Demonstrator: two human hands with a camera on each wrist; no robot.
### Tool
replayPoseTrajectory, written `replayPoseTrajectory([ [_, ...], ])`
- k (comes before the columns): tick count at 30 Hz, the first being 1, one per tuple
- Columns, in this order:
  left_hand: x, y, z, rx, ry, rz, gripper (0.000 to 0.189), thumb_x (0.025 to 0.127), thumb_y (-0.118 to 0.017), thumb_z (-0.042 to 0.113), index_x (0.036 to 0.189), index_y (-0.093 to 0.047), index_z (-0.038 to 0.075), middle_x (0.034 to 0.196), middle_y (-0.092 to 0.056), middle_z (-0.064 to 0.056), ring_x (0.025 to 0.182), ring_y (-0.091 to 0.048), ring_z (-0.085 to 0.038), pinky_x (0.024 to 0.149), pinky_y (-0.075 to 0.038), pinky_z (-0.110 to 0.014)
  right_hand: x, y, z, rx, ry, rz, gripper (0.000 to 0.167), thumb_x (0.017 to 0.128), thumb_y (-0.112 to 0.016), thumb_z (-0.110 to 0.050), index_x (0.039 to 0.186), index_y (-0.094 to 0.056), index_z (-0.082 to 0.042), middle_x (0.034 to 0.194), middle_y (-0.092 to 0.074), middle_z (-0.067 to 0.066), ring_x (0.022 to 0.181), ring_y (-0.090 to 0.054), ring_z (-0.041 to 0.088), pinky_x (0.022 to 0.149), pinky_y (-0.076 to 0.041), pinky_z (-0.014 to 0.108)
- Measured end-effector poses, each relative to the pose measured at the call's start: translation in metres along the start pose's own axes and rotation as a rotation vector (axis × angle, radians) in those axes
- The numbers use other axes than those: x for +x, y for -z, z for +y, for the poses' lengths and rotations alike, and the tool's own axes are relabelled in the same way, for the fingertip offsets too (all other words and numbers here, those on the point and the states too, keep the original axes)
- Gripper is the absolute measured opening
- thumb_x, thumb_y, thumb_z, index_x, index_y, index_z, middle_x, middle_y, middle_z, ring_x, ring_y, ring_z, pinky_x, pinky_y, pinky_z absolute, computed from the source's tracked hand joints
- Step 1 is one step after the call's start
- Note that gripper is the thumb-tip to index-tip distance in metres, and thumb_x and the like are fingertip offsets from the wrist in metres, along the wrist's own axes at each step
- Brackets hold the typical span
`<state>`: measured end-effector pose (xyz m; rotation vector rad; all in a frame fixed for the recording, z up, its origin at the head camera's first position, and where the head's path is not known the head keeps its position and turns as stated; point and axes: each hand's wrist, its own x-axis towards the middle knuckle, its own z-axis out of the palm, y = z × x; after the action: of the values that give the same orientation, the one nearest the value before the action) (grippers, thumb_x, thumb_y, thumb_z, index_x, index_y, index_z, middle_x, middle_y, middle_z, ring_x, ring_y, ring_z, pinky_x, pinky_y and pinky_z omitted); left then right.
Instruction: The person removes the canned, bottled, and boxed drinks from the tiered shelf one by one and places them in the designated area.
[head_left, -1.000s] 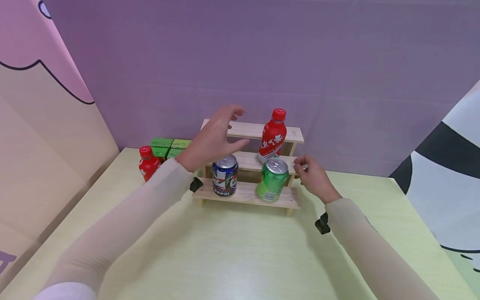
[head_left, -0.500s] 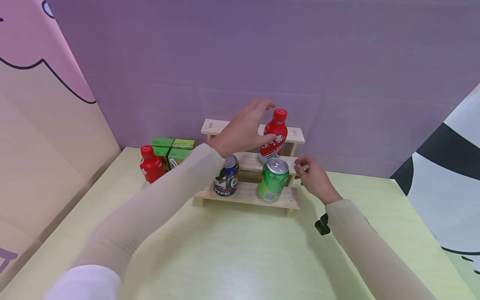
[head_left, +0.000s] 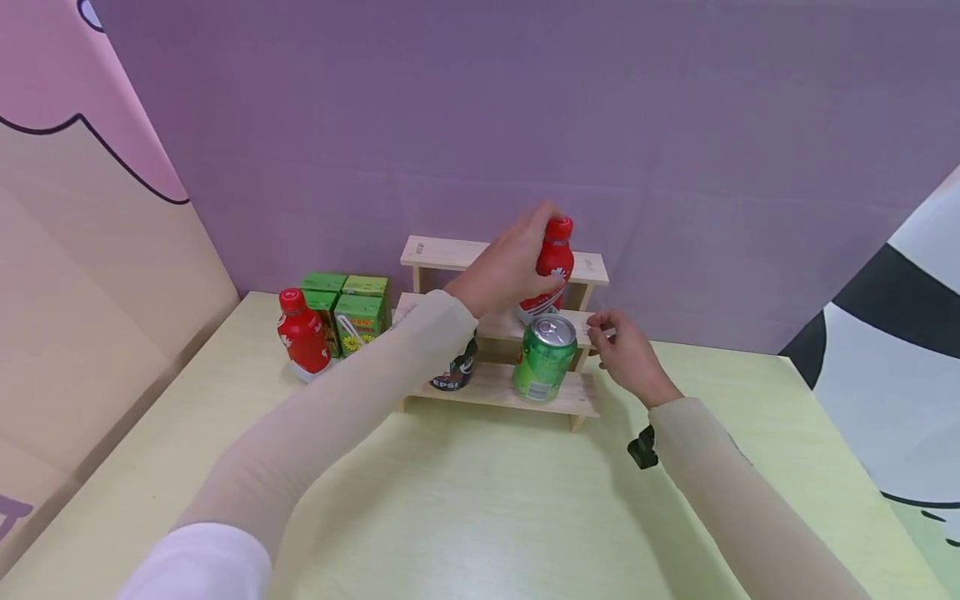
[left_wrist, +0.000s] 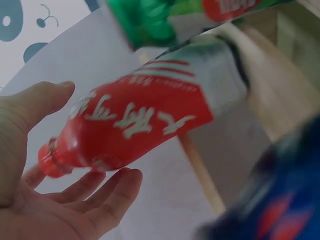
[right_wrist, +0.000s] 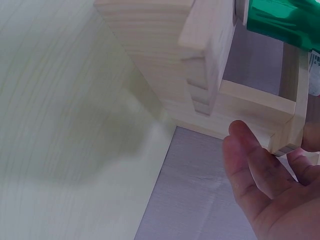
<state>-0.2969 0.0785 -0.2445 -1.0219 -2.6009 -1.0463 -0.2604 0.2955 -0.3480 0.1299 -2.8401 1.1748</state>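
Observation:
A red drink bottle (head_left: 557, 260) with white lettering stands on the middle tier of a three-step wooden display shelf (head_left: 432, 253). My left hand (head_left: 506, 265) reaches around its upper part from the left. In the left wrist view, the thumb and spread fingers lie on opposite sides of the bottle (left_wrist: 137, 117), near its neck, without closing on it. My right hand (head_left: 632, 357) holds the right end of the middle tier. In the right wrist view its fingers curl at the end of the shelf (right_wrist: 257, 101).
On the lowest tier stand a green can (head_left: 545, 360) and a dark blue Pepsi can (head_left: 459, 372), partly hidden by the left sleeve. Left of the shelf are another red bottle (head_left: 303, 335) and several green drink cartons (head_left: 362, 315). A purple wall (head_left: 480, 125) rises behind.
My left hand has moved right, from over the shelf's left half to around the red bottle's upper part. The right hand has stayed at the shelf's end.

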Motion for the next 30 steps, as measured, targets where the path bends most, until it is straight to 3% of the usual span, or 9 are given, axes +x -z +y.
replayPoseTrajectory([
  [7,-0.002,-0.010,-0.004,0.031,-0.003,0.019,0.084,0.080,-0.077,0.015,0.140,-0.018,0.016,0.131,-0.043,-0.003,0.114,-0.047,-0.014,0.094,-0.044,-0.026,0.000,0.000,-0.001,-0.005,-0.004,-0.010,0.028,0.102,-0.042,-0.013,0.124,-0.043,0.004,0.118,-0.048,0.021,0.096,-0.060,0.037,0.072,-0.054,0.040],
  [14,-0.011,-0.006,-0.011,-0.007,-0.017,0.066,0.081,0.081,-0.075,0.013,0.140,-0.019,0.016,0.133,-0.043,-0.004,0.116,-0.048,-0.015,0.091,-0.045,-0.024,0.001,-0.004,0.000,0.010,0.019,-0.006,0.026,0.101,-0.042,-0.012,0.122,-0.044,0.004,0.117,-0.049,0.021,0.093,-0.062,0.035,0.070,-0.054,0.039],
  [20,-0.022,0.016,-0.010,-0.027,-0.014,0.152,0.082,0.081,-0.075,0.015,0.139,-0.017,0.020,0.133,-0.044,-0.005,0.115,-0.050,-0.016,0.088,-0.048,-0.028,0.000,-0.005,-0.002,-0.001,0.026,0.000,0.027,0.101,-0.042,-0.012,0.122,-0.044,0.004,0.116,-0.049,0.020,0.092,-0.062,0.033,0.069,-0.053,0.038],
  [30,-0.048,0.062,-0.016,-0.026,-0.066,0.332,0.079,0.079,-0.076,0.014,0.135,-0.021,0.016,0.130,-0.043,-0.009,0.115,-0.049,-0.018,0.085,-0.050,-0.029,0.000,-0.003,0.003,0.000,0.046,0.001,0.027,0.101,-0.042,-0.011,0.122,-0.045,0.005,0.116,-0.050,0.021,0.092,-0.061,0.036,0.066,-0.052,0.033],
])
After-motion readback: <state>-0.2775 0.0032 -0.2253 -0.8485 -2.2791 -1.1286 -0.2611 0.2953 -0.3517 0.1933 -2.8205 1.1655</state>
